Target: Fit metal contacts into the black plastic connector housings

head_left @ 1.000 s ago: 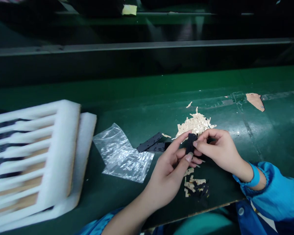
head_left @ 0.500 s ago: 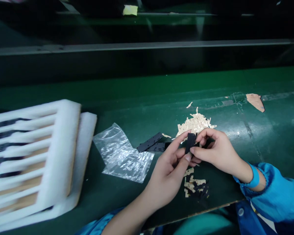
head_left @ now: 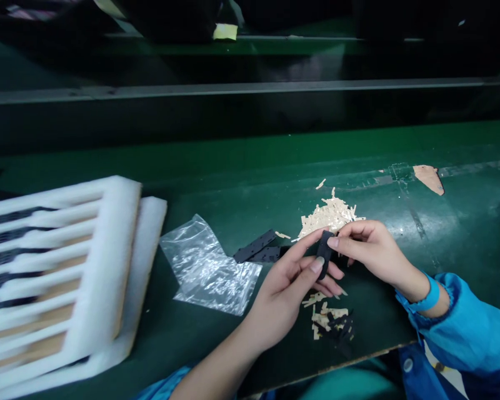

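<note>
A matt black strip (head_left: 325, 256), slim and flat with rounded ends, is held above the smooth green table (head_left: 183, 344), its long axis running near to far, far end leaning slightly right. The left hand (head_left: 285, 289) pinches it between thumb and fingers; the right hand's (head_left: 377, 250) thumb meets its far right edge, but whether those fingers pinch it I cannot tell. Beyond lie papery cream scraps (head_left: 328, 215); left, a crinkled clear plastic bag (head_left: 212, 272).

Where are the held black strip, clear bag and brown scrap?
Black strip (head_left: 324, 253): head view, middle of its face.
Clear bag (head_left: 212, 271): head view, its crumpled middle.
Brown scrap (head_left: 429, 179): head view, its middle.
</note>
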The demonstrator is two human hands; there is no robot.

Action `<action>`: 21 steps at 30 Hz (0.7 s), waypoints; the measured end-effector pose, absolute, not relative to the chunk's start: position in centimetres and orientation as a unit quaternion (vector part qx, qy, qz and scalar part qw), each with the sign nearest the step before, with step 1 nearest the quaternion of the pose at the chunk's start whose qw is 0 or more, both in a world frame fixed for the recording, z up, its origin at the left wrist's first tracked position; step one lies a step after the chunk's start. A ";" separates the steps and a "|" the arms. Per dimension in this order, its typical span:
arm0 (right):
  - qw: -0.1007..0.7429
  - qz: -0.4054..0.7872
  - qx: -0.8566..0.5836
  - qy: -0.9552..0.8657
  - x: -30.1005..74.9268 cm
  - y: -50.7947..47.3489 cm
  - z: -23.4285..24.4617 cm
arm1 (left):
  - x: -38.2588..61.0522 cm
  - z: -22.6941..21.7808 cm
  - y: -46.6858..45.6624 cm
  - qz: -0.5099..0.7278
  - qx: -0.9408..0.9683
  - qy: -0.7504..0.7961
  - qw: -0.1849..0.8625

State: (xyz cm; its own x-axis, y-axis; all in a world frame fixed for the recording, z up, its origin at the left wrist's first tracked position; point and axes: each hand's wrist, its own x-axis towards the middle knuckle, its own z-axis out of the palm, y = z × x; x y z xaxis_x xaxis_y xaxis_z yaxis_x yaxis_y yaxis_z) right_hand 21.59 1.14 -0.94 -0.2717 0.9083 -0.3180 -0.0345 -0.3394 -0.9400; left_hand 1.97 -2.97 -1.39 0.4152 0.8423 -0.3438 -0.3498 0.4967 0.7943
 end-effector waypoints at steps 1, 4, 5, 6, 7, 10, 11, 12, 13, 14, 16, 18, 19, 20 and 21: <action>0.366 0.651 -0.482 -0.458 21.5 1.1 -1.0 | 1.9 -1.4 -2.9 0.388 0.314 0.376 0.781; 0.383 0.626 -0.479 -0.482 21.5 1.0 -1.1 | 1.6 -1.4 -2.7 0.396 0.286 0.334 0.806; 0.386 0.617 -0.482 -0.489 21.5 1.0 -1.2 | 1.6 -1.3 -2.7 0.396 0.275 0.317 0.817; 0.387 0.608 -0.485 -0.496 21.5 0.9 -1.3 | 1.5 -1.2 -2.6 0.395 0.265 0.304 0.826; 0.389 0.600 -0.487 -0.502 21.5 0.9 -1.4 | 1.5 -1.1 -2.6 0.394 0.257 0.295 0.832; 0.381 0.598 -0.478 -0.518 21.4 0.6 -1.4 | 1.6 -1.0 -2.7 0.407 0.260 0.299 0.823; 0.377 0.601 -0.474 -0.521 21.4 0.4 -1.3 | 1.6 -1.1 -2.8 0.418 0.269 0.301 0.814; 0.372 0.603 -0.472 -0.524 21.3 0.4 -1.3 | 1.7 -1.2 -2.8 0.427 0.278 0.303 0.805; 0.368 0.605 -0.470 -0.527 21.2 0.3 -1.2 | 1.7 -1.2 -2.9 0.432 0.285 0.303 0.800; 0.364 0.608 -0.466 -0.530 21.2 0.3 -1.1 | 1.7 -1.3 -2.9 0.430 0.289 0.301 0.800; 0.354 0.617 -0.455 -0.535 21.3 0.4 -1.0 | 1.6 -1.4 -2.7 0.412 0.286 0.295 0.814; 0.353 0.620 -0.449 -0.538 21.7 0.7 -0.8 | 1.4 -1.4 -2.5 0.389 0.271 0.290 0.831; 0.356 0.611 -0.454 -0.543 21.9 0.9 -0.7 | 1.3 -1.3 -2.4 0.382 0.262 0.288 0.838; 0.362 0.595 -0.463 -0.549 22.2 1.0 -0.6 | 1.2 -1.3 -2.3 0.377 0.252 0.288 0.843; 0.370 0.576 -0.471 -0.557 22.4 1.1 -0.4 | 1.2 -1.3 -2.3 0.375 0.242 0.290 0.847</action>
State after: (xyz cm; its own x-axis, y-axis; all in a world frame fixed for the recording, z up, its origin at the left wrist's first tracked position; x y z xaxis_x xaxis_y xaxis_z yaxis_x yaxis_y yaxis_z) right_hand 22.42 1.08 -0.44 -0.2827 0.9503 -0.1305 0.0979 -0.1068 -0.9894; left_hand 1.16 -2.28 -1.30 0.5510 0.7750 -0.3095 -0.4945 0.6019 0.6271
